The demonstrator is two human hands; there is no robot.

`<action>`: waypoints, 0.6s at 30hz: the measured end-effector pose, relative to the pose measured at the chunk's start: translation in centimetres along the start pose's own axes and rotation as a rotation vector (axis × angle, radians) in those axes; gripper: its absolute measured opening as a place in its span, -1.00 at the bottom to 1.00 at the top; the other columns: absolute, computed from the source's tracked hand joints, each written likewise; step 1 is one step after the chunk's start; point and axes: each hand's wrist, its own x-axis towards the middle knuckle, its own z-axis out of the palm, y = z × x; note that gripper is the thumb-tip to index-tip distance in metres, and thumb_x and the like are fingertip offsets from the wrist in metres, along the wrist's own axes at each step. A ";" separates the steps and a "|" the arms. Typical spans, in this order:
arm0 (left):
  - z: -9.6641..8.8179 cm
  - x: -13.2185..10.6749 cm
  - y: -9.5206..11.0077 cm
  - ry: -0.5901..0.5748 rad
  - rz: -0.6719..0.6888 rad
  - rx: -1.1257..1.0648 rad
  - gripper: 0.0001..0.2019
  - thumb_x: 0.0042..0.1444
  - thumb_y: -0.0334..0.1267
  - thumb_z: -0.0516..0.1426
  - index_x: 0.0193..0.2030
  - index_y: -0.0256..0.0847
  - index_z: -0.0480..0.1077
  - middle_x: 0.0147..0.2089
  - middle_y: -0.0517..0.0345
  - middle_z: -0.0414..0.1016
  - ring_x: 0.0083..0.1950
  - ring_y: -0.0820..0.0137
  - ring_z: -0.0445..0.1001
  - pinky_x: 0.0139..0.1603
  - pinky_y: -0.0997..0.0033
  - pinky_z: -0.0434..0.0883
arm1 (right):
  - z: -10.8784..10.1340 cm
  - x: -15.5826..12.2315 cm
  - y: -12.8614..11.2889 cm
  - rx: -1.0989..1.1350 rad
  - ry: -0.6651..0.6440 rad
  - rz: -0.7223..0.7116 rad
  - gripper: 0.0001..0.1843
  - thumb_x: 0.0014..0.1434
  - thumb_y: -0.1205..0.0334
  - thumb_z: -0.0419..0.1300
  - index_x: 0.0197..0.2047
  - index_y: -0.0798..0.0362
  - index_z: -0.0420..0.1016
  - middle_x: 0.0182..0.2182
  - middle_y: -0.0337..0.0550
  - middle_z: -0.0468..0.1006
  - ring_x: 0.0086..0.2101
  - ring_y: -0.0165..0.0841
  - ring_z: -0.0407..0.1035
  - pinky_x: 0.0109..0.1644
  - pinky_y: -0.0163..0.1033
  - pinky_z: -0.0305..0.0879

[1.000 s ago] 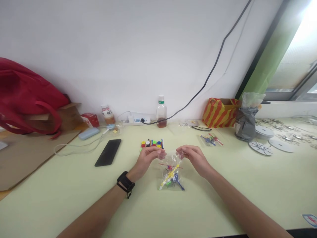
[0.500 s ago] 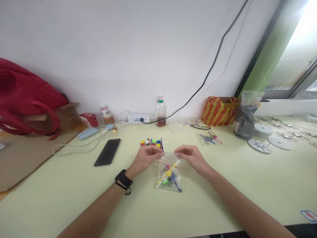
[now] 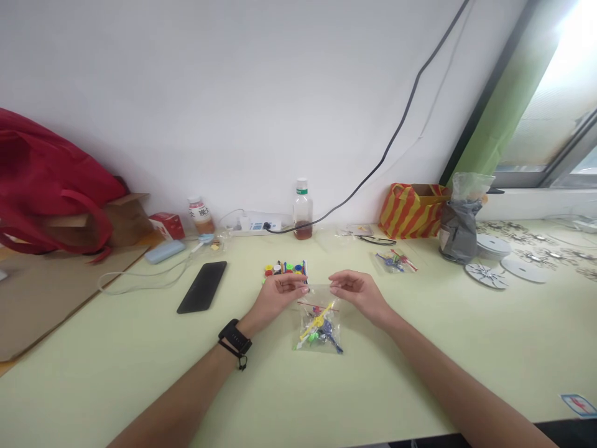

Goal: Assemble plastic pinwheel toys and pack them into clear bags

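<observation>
A clear zip bag [image 3: 303, 343] with a red seal line hangs or rests before me, its top edge pinched at both corners. My left hand [image 3: 281, 296] is closed on the left corner, my right hand [image 3: 357, 292] on the right one. Inside lie colourful plastic pieces, among them a yellow arrow [image 3: 319, 321], a white arrow, and blue, green and red parts. Just behind my left hand is a group of small coloured plastic pieces [image 3: 290, 268], partly hidden by the fingers.
A second filled bag [image 3: 395, 261] lies behind my right hand. Left are a black phone [image 3: 202, 287], a cable and a blue case [image 3: 165, 252]. A bottle [image 3: 303, 214] stands by the wall. Rightward are a striped bag [image 3: 413, 211], a grey bag [image 3: 459, 230] and white discs [image 3: 486, 275].
The lower end of the bag has shifted slightly up, away from me. Both hands keep their pinch at its top corners and have barely moved.
</observation>
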 end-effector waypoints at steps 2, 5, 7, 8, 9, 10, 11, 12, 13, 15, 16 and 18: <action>0.1 0.0 -0.1 -0.010 0.029 0.030 -0.70 0.06 -0.12 0.40 -0.14 -0.27 0.64 -0.15 -0.03 0.69 -0.14 0.26 0.64 -0.04 0.31 0.57 | 0.1 0.1 0.2 -0.018 0.016 0.015 -0.59 -0.01 -0.05 0.48 -0.16 0.01 0.67 -0.30 -0.13 0.63 -0.24 -0.26 0.48 -0.08 -0.13 0.40; 0.1 -0.1 0.1 -0.016 0.045 0.033 -0.73 0.06 -0.11 0.40 -0.20 -0.26 0.65 -0.18 -0.02 0.69 -0.18 0.28 0.64 -0.09 0.33 0.58 | 0.0 0.2 0.2 -0.069 0.013 0.032 -0.64 0.04 -0.07 0.44 -0.23 0.03 0.67 -0.35 -0.13 0.62 -0.31 -0.28 0.46 -0.18 -0.16 0.39; 0.1 -0.2 0.4 -0.003 0.028 0.009 -0.73 0.04 -0.12 0.41 -0.21 -0.27 0.65 -0.19 -0.03 0.70 -0.18 0.26 0.65 -0.09 0.31 0.59 | -0.1 0.1 0.1 -0.070 0.012 0.042 -0.67 0.05 -0.04 0.43 -0.23 0.03 0.68 -0.38 -0.14 0.62 -0.35 -0.29 0.44 -0.22 -0.17 0.39; 0.1 -0.2 0.5 0.005 0.015 -0.004 -0.73 0.02 -0.12 0.42 -0.22 -0.27 0.66 -0.19 -0.03 0.70 -0.17 0.25 0.65 -0.07 0.30 0.59 | -0.1 0.0 0.0 -0.065 0.014 0.041 -0.68 0.05 -0.03 0.43 -0.23 0.03 0.69 -0.39 -0.14 0.63 -0.36 -0.30 0.44 -0.23 -0.17 0.39; 0.1 -0.2 0.6 0.008 0.000 -0.015 -0.73 0.01 -0.13 0.42 -0.22 -0.27 0.66 -0.20 -0.04 0.70 -0.16 0.24 0.66 -0.06 0.29 0.59 | -0.2 0.0 -0.1 -0.063 0.015 0.035 -0.69 0.05 -0.02 0.42 -0.23 0.03 0.70 -0.39 -0.13 0.63 -0.36 -0.29 0.44 -0.22 -0.17 0.39; 0.1 -0.2 0.6 0.008 -0.016 -0.022 -0.73 0.01 -0.13 0.43 -0.22 -0.28 0.66 -0.20 -0.05 0.71 -0.15 0.23 0.66 -0.05 0.29 0.59 | -0.2 -0.1 -0.2 -0.064 0.013 0.027 -0.69 0.06 -0.02 0.42 -0.23 0.02 0.71 -0.38 -0.13 0.64 -0.35 -0.29 0.45 -0.22 -0.16 0.39; 0.0 -0.2 0.6 0.006 -0.029 -0.027 -0.72 0.00 -0.13 0.43 -0.22 -0.28 0.66 -0.19 -0.06 0.71 -0.15 0.23 0.66 -0.04 0.29 0.59 | -0.2 -0.2 -0.2 -0.068 0.006 0.018 -0.70 0.07 -0.01 0.41 -0.23 0.02 0.71 -0.37 -0.11 0.65 -0.35 -0.28 0.46 -0.21 -0.16 0.39; 0.0 -0.2 0.6 0.007 -0.035 -0.028 -0.71 -0.01 -0.13 0.44 -0.22 -0.29 0.66 -0.18 -0.07 0.71 -0.15 0.23 0.66 -0.05 0.29 0.59 | -0.2 -0.2 -0.3 -0.073 -0.004 0.011 -0.70 0.08 -0.02 0.41 -0.24 0.03 0.71 -0.35 -0.10 0.65 -0.34 -0.28 0.46 -0.21 -0.16 0.39; 0.0 -0.2 0.5 0.010 -0.035 -0.027 -0.70 -0.01 -0.14 0.44 -0.21 -0.29 0.66 -0.18 -0.06 0.70 -0.16 0.24 0.66 -0.07 0.30 0.60 | -0.2 -0.3 -0.3 -0.079 -0.012 0.003 -0.70 0.09 -0.02 0.41 -0.25 0.03 0.71 -0.33 -0.09 0.66 -0.33 -0.28 0.47 -0.20 -0.16 0.39; 0.0 -0.2 0.4 0.018 -0.021 -0.027 -0.66 -0.02 -0.14 0.45 -0.14 -0.28 0.65 -0.16 -0.05 0.70 -0.16 0.25 0.65 -0.08 0.30 0.60 | -0.2 -0.2 -0.1 -0.088 -0.009 -0.008 -0.68 0.07 -0.03 0.43 -0.23 0.04 0.71 -0.29 -0.08 0.66 -0.30 -0.27 0.47 -0.19 -0.16 0.39; 0.0 -0.1 0.3 0.018 -0.011 -0.024 -0.64 -0.01 -0.14 0.44 -0.11 -0.28 0.64 -0.15 -0.04 0.69 -0.15 0.25 0.64 -0.08 0.29 0.60 | -0.2 -0.2 0.0 -0.093 0.000 -0.009 -0.65 0.06 -0.04 0.44 -0.20 0.04 0.70 -0.29 -0.08 0.66 -0.29 -0.26 0.47 -0.17 -0.16 0.39; 0.1 0.0 0.1 0.003 0.010 0.008 -0.64 0.04 -0.11 0.41 -0.07 -0.27 0.64 -0.14 -0.03 0.68 -0.15 0.25 0.63 -0.09 0.28 0.60 | -0.1 -0.1 0.2 -0.124 0.008 -0.009 -0.59 0.07 -0.08 0.43 -0.14 0.03 0.68 -0.29 -0.10 0.65 -0.28 -0.25 0.48 -0.15 -0.15 0.40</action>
